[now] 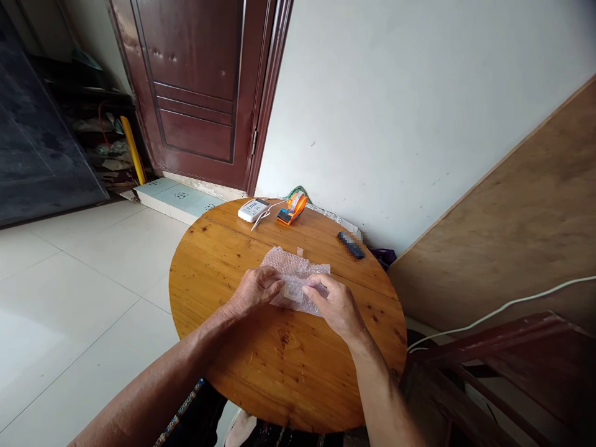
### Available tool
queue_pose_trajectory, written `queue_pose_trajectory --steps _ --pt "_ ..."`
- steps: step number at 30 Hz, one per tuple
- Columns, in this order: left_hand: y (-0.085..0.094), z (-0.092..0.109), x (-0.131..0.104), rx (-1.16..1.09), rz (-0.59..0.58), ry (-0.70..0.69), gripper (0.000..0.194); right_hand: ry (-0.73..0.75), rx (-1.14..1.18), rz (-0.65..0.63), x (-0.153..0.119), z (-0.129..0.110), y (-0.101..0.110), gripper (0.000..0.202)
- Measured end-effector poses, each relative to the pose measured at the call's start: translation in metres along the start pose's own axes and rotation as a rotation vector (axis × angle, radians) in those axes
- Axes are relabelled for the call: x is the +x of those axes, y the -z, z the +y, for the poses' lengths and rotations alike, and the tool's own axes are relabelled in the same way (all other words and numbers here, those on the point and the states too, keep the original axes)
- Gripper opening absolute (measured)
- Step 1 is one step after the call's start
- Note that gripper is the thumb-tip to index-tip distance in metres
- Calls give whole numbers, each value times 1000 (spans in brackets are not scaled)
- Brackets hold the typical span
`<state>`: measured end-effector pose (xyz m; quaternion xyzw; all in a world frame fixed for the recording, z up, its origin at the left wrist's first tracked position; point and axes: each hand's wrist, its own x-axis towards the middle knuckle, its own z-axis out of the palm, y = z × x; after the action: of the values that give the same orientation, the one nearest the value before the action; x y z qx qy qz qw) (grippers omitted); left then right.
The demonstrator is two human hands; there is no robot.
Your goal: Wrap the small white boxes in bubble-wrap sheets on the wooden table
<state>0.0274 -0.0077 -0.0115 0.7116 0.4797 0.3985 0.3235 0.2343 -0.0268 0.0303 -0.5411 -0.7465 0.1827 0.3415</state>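
- Just below frame center, bubble wrap [291, 263] lies on a round wooden table [279, 379]
- left hand [257, 289] angled in from lower left, thumb and fingers pinching it
- right hand [336, 303] from lower right, same pinch

Bubble wrap [285, 263]: clear plastic film, bumpy, shiny. Flat insert [293, 292] under it: material hard to call through the film. Table [284, 379]: knotty wood, smooth, varnished sheen. Tape dispenser [285, 217]: orange plastic, smooth. Door [195, 81]: dark red, semi-gloss; hinge [254, 142] metal. Floor tiles [88, 279]: polished, glossy. Wall [372, 112]: matt, scuffed. Side panel [512, 211]: wood, matt.
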Motion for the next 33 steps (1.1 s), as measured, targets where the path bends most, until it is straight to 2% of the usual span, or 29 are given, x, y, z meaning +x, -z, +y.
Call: queue_pose_trajectory --steps 4,10,14,23,26,30,31,33 --pt "-1 0 2 11 1 40 21 -91 127 29 9 14 -8 17" --pt "-3 -1 4 -3 -48 51 22 -195 247 -1 4 26 -22 24" --pt "-7 -1 5 -43 -46 83 13 -211 257 18 2 27 -23 26" --pt "-13 -1 6 -129 -19 141 16 -181 205 64 2 33 -23 25" --pt "-14 -2 7 -134 -17 157 15 -94 19 192 -1 36 -22 19" --pt "-16 -4 9 -125 -14 155 15 236 -327 473 -7 18 -21 11" --pt "-16 -4 9 -126 -8 151 15 314 -372 494 -9 11 -22 11" --pt "-16 -4 9 -133 0 149 14 413 -417 440 -12 -2 -26 10"
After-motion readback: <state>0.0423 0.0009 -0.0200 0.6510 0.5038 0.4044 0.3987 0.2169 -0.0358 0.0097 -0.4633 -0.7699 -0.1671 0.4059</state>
